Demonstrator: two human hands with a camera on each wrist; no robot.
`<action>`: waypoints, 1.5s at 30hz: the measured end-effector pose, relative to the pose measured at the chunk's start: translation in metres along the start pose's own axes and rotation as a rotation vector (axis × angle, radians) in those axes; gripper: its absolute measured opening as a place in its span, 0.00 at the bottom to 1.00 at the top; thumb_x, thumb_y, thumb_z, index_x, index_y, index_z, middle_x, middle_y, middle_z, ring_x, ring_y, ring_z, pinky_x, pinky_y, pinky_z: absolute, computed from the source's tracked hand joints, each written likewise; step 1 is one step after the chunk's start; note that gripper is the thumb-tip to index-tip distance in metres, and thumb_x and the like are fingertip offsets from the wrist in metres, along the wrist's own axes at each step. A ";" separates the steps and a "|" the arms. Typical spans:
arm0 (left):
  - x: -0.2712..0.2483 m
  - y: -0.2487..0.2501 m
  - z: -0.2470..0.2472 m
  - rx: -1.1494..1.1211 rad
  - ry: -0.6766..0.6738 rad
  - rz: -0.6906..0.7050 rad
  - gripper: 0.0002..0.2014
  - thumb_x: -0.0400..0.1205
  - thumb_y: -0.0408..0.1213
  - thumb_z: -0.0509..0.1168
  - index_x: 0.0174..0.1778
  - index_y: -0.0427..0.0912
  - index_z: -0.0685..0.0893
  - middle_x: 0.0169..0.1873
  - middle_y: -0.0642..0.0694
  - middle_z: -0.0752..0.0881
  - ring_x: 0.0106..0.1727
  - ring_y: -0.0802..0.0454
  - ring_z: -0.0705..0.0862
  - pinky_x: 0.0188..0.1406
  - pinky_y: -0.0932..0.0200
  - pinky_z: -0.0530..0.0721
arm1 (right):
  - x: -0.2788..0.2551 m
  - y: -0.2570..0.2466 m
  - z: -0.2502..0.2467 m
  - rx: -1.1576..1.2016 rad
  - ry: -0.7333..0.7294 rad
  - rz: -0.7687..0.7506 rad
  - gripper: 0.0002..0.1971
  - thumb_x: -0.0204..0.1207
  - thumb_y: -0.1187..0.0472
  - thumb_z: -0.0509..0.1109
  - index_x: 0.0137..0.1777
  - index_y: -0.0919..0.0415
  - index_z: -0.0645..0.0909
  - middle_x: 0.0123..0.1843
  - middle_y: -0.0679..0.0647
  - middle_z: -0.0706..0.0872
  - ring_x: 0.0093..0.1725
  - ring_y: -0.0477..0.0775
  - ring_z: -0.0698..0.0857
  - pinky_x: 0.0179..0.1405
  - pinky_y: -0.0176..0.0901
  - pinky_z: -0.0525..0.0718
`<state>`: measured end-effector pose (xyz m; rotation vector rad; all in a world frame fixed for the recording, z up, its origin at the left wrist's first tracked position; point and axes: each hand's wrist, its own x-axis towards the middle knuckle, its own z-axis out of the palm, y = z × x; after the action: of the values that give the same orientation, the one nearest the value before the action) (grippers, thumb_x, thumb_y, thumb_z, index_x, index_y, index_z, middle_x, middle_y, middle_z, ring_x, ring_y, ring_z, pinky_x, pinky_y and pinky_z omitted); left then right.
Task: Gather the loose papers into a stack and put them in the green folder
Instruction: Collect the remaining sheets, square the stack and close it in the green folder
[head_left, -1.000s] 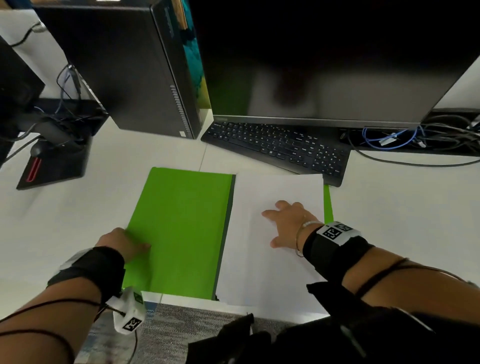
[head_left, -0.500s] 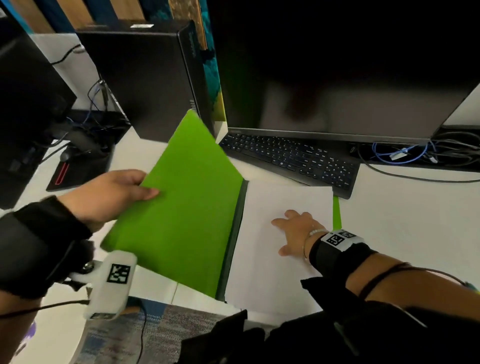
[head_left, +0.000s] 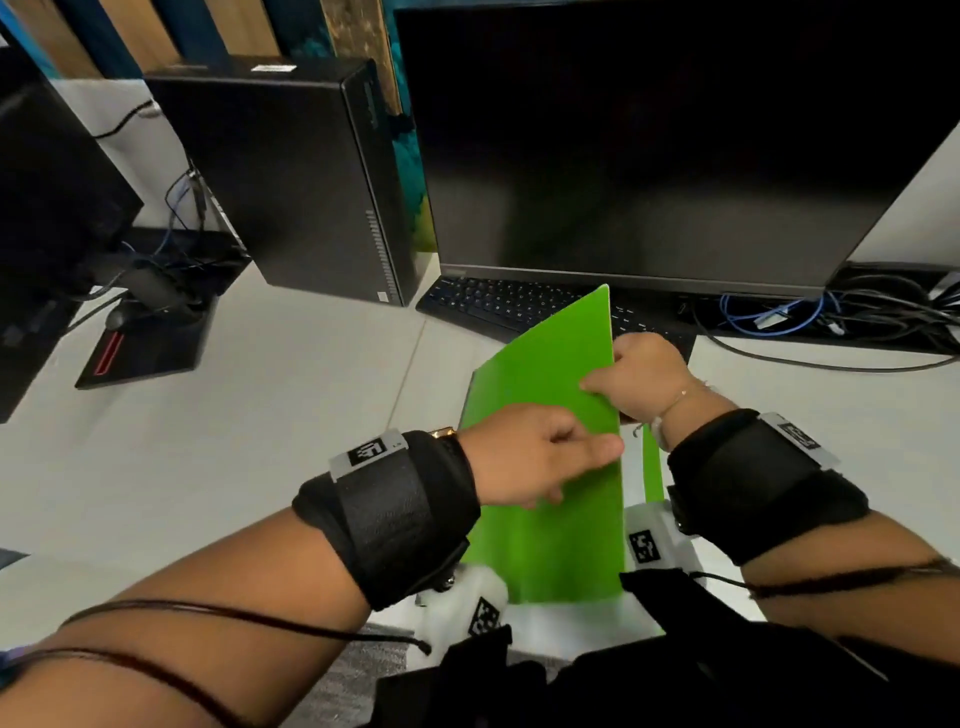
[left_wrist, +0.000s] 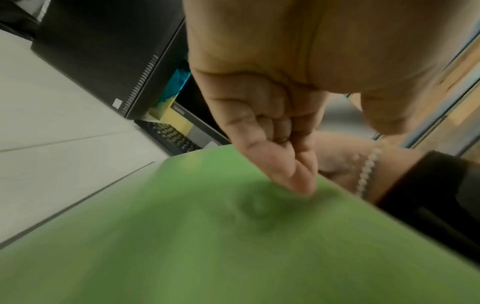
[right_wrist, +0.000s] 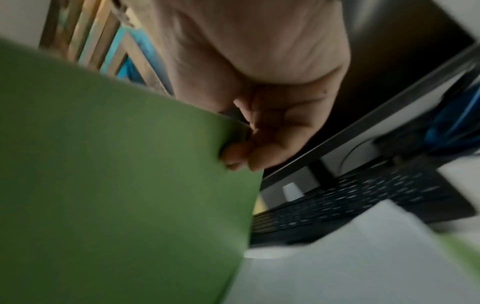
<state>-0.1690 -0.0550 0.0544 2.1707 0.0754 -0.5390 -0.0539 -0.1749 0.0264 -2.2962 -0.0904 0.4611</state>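
The green folder's front cover stands tilted up and leans right over the white papers, which lie on the back cover; a green strip of that back cover shows at the right. My left hand rests on the cover's outer face, fingertips touching it and thumb held apart. My right hand holds the cover's free edge near its top, fingers curled round the edge and thumb on the outer face. Most of the papers are hidden under the cover.
A black keyboard lies just behind the folder under a dark monitor. A black computer tower stands at the back left, with a second monitor's stand further left. Cables lie at the back right. The white desk stretches left.
The cover lay flat open at the left, was lifted by my left hand, and now swings right over the papers. My right hand left the papers and took the cover's edge.
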 end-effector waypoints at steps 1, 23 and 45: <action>0.004 -0.005 0.001 -0.016 -0.021 -0.025 0.17 0.81 0.55 0.59 0.46 0.44 0.81 0.45 0.43 0.87 0.41 0.45 0.87 0.38 0.54 0.85 | 0.006 0.017 -0.005 -0.088 -0.008 0.036 0.07 0.70 0.64 0.74 0.42 0.69 0.83 0.41 0.64 0.86 0.38 0.61 0.86 0.36 0.44 0.86; 0.057 -0.125 0.041 0.044 0.362 -0.697 0.40 0.67 0.49 0.78 0.68 0.33 0.70 0.66 0.35 0.78 0.65 0.38 0.80 0.60 0.50 0.82 | 0.014 0.146 0.028 -0.426 -0.034 0.211 0.25 0.78 0.50 0.68 0.67 0.68 0.74 0.67 0.65 0.79 0.67 0.65 0.77 0.64 0.48 0.75; 0.030 -0.139 0.042 -0.642 0.351 -0.449 0.28 0.64 0.18 0.76 0.58 0.42 0.80 0.50 0.38 0.88 0.48 0.41 0.87 0.49 0.48 0.87 | 0.019 0.142 0.035 -0.404 -0.158 0.263 0.35 0.74 0.44 0.67 0.75 0.65 0.64 0.72 0.65 0.68 0.71 0.66 0.72 0.70 0.50 0.73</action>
<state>-0.1902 -0.0059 -0.0842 1.5844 0.8269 -0.3085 -0.0598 -0.2453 -0.1026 -2.6777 0.0465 0.8221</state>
